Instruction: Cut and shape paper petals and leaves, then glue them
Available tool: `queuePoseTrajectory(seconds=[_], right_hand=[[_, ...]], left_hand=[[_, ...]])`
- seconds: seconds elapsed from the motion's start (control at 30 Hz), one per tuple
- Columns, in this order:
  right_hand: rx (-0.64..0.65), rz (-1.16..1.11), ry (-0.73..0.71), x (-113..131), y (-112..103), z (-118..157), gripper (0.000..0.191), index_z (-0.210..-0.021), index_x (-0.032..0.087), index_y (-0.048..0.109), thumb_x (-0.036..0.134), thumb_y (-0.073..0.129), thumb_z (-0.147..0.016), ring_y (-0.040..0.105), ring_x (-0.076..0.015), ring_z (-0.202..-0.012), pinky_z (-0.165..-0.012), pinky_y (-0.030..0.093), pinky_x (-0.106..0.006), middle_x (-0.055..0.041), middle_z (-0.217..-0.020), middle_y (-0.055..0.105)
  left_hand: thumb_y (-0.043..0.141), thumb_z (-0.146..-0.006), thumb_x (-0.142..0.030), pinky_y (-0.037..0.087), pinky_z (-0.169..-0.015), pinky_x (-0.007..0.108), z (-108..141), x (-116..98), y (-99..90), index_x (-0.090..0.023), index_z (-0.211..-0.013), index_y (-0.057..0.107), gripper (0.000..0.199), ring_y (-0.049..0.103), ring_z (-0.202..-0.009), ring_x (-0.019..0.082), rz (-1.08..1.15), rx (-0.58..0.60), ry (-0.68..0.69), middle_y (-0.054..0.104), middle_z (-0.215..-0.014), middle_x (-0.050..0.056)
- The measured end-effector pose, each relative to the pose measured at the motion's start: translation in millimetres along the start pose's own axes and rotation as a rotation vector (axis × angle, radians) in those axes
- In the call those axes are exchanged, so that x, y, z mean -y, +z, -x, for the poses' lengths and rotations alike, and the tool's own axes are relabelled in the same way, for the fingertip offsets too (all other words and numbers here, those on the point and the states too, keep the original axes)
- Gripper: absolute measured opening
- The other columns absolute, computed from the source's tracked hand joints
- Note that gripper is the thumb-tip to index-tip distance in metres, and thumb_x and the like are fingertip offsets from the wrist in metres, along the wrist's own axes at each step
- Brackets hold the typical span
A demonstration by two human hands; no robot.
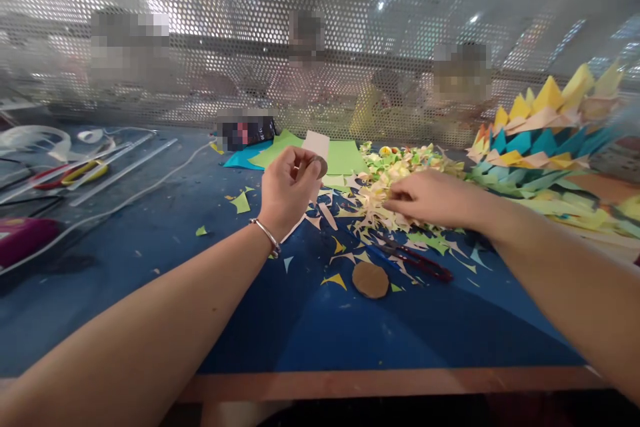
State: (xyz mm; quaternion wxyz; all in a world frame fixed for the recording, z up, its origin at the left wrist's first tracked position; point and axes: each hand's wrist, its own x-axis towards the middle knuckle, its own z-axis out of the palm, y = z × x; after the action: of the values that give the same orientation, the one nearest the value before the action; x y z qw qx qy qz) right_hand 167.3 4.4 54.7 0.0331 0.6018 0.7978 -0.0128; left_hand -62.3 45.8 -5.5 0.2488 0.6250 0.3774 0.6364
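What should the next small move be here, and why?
Probably bring the right hand down to the red-handled tool: the left hand seems to be pinching something small, while the right is at the paper scraps, with the tool lying just below it.

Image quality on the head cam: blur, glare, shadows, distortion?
Head view: bright glare spots through the perforated screen; right edge smeared, including the outer part of the folded-paper stack; wide-angle stretch on both forearms; soft dark shadows across the blue tabletop; faces behind the screen pixelated; cardboard disc fairly sharp.
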Motion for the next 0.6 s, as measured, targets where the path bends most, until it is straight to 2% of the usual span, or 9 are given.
queuePoseTrajectory(seconds=[0.07, 0.13, 0.2, 0.27, 0.37, 0.47, 0.6], right_hand=[[-0.095, 0.005, -0.030, 4.2, 0.8, -35.9, 0.025, -0.074, 0.022, 0.065, 0.039, 0.057, -0.090, 0.061, -0.0188, -0.065, -0.057, 0.038, -0.031, -0.0053, -0.072, 0.069], [-0.118, 0.011, -0.028, 8.7, 5.3, -73.4, 0.016, -0.084, 0.020, 0.069, 0.034, 0.062, -0.086, 0.065, -0.0216, -0.080, -0.064, 0.042, -0.031, -0.0083, -0.088, 0.073], [-0.108, 0.006, -0.026, 11.8, 11.8, -106.8, 0.016, -0.092, 0.018, 0.071, 0.031, 0.068, -0.082, 0.066, -0.0242, -0.092, -0.070, 0.045, -0.030, -0.0116, -0.101, 0.073], [-0.074, -0.017, -0.031, 12.5, 18.3, -131.5, 0.025, -0.100, 0.018, 0.071, 0.032, 0.073, -0.079, 0.067, -0.0247, -0.098, -0.074, 0.047, -0.029, -0.0113, -0.107, 0.073], [0.017, -0.074, -0.019, 9.2, 24.7, -150.0, 0.030, -0.105, 0.018, 0.070, 0.032, 0.075, -0.079, 0.070, -0.0209, -0.082, -0.068, 0.049, -0.027, -0.0089, -0.096, 0.076], [0.099, -0.147, -0.001, 5.6, 27.1, -152.7, 0.028, -0.110, 0.018, 0.068, 0.027, 0.070, -0.084, 0.067, -0.0153, -0.062, -0.057, 0.050, -0.024, -0.0053, -0.080, 0.075], [0.142, -0.209, 0.005, 7.6, 28.1, -150.1, 0.018, -0.101, 0.016, 0.069, 0.018, 0.068, -0.083, 0.064, -0.0135, -0.055, -0.054, 0.052, -0.024, -0.0041, -0.069, 0.072]], left_hand=[[0.063, -0.080, -0.018, 0.052, -0.052, 0.022, -0.7, 1.3, -1.2, -0.020, -0.080, 0.062, 0.002, 0.064, -0.060, 0.012, -0.033, -0.010, 0.019, 0.065, -0.072, 0.000], [0.063, -0.080, -0.017, 0.050, -0.052, 0.023, -1.8, 2.3, -2.4, -0.020, -0.079, 0.062, 0.004, 0.063, -0.059, 0.012, -0.068, -0.022, 0.033, 0.066, -0.069, 0.000], [0.062, -0.081, -0.016, 0.050, -0.053, 0.023, -2.9, 2.9, -3.3, -0.020, -0.078, 0.061, 0.006, 0.063, -0.059, 0.012, -0.076, -0.026, 0.036, 0.066, -0.069, -0.001], [0.061, -0.080, -0.015, 0.049, -0.053, 0.024, -3.8, 3.8, -3.9, -0.020, -0.077, 0.061, 0.006, 0.062, -0.059, 0.012, -0.097, -0.031, 0.035, 0.066, -0.068, -0.001], [0.061, -0.079, -0.014, 0.048, -0.055, 0.024, -4.4, 6.5, -3.9, -0.020, -0.078, 0.063, 0.006, 0.058, -0.059, 0.012, -0.140, -0.037, 0.031, 0.065, -0.069, -0.001], [0.062, -0.080, -0.016, 0.047, -0.056, 0.026, -4.2, 10.5, -3.0, -0.020, -0.079, 0.063, 0.004, 0.057, -0.060, 0.012, -0.137, -0.034, 0.025, 0.066, -0.071, -0.001], [0.062, -0.080, -0.017, 0.046, -0.057, 0.026, -3.7, 11.0, -2.6, -0.020, -0.079, 0.063, 0.004, 0.056, -0.059, 0.012, -0.132, -0.027, 0.032, 0.065, -0.070, -0.001]])
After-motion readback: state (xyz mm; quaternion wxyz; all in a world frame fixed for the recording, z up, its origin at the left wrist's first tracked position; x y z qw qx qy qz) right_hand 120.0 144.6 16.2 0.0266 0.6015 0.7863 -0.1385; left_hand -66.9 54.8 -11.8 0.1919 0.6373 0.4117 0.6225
